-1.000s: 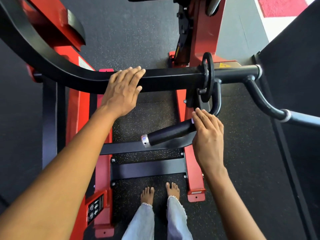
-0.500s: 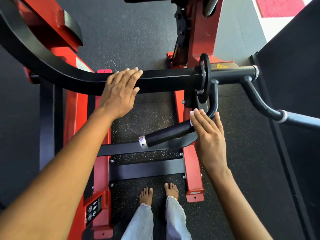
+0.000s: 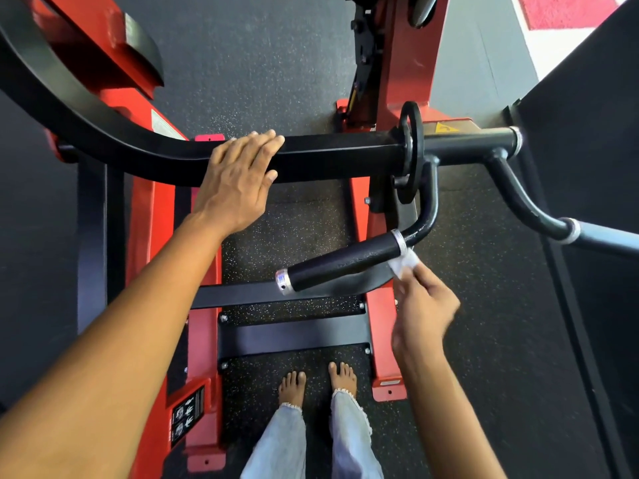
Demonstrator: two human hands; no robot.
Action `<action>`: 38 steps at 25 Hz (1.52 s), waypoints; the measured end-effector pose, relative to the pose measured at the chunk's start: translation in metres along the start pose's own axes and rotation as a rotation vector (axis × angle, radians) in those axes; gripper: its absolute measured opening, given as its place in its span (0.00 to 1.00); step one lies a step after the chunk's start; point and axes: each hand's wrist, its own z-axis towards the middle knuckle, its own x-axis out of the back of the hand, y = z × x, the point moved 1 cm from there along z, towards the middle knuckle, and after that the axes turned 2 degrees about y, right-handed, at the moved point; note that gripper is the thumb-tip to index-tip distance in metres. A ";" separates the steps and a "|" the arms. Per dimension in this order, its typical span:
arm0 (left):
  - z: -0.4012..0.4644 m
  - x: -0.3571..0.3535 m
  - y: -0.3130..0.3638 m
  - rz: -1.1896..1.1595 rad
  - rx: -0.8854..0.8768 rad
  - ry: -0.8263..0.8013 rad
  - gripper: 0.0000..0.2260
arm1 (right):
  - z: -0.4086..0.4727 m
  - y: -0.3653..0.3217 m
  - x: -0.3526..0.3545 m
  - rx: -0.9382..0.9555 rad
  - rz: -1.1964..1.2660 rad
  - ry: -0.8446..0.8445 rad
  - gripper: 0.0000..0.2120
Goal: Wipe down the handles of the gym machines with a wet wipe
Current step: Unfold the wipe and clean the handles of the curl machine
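Note:
A black rubber handle with silver end caps angles down to the left from the machine's curved black arm. My right hand pinches a small white wet wipe just below the handle's upper silver ring; the hand is blurred and sits off the grip. My left hand lies flat with straight fingers on the thick black crossbar. A second handle, blue-grey, sticks out at the far right.
The machine's red frame and black cross plates stand on speckled black rubber flooring. My bare feet stand between the frame rails. A black weight-plate ring sits on the crossbar. A dark wall or panel rises at right.
My right hand has come off the handle's upper end and dropped down and right, and the white wipe now shows in its fingertips. My left hand has stayed on the crossbar.

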 end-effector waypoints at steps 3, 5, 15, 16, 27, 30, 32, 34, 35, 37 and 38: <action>0.000 0.001 0.000 0.000 0.017 -0.006 0.22 | 0.016 -0.012 -0.031 -0.497 0.399 -0.087 0.17; 0.000 0.001 0.000 0.005 0.018 -0.007 0.22 | 0.024 -0.013 -0.033 -0.557 0.528 -0.203 0.19; -0.001 0.004 0.001 -0.004 0.027 -0.022 0.22 | 0.002 -0.014 0.013 -0.186 0.182 -0.110 0.13; 0.000 0.004 0.001 -0.005 0.028 -0.027 0.22 | -0.006 -0.016 0.019 -0.002 0.046 -0.084 0.13; -0.019 0.003 -0.005 0.020 0.057 0.040 0.23 | -0.051 0.045 -0.043 1.677 -1.219 -0.730 0.21; -0.038 0.008 -0.028 0.035 0.149 0.098 0.22 | -0.048 0.046 -0.025 1.777 -1.204 -0.796 0.19; -0.047 0.013 -0.041 0.059 0.170 0.116 0.22 | -0.051 0.044 -0.024 1.788 -1.222 -0.802 0.19; -0.052 0.017 -0.048 0.075 0.162 0.115 0.21 | -0.051 0.044 -0.041 1.763 -1.244 -0.760 0.17; -0.052 0.018 -0.050 0.081 0.156 0.111 0.21 | -0.051 0.044 -0.052 1.746 -1.259 -0.733 0.16; -0.053 0.017 -0.051 0.091 0.149 0.098 0.22 | -0.051 0.043 -0.062 1.730 -1.268 -0.711 0.16; -0.053 0.017 -0.051 0.096 0.148 0.094 0.22 | -0.052 0.043 -0.059 1.735 -1.255 -0.713 0.17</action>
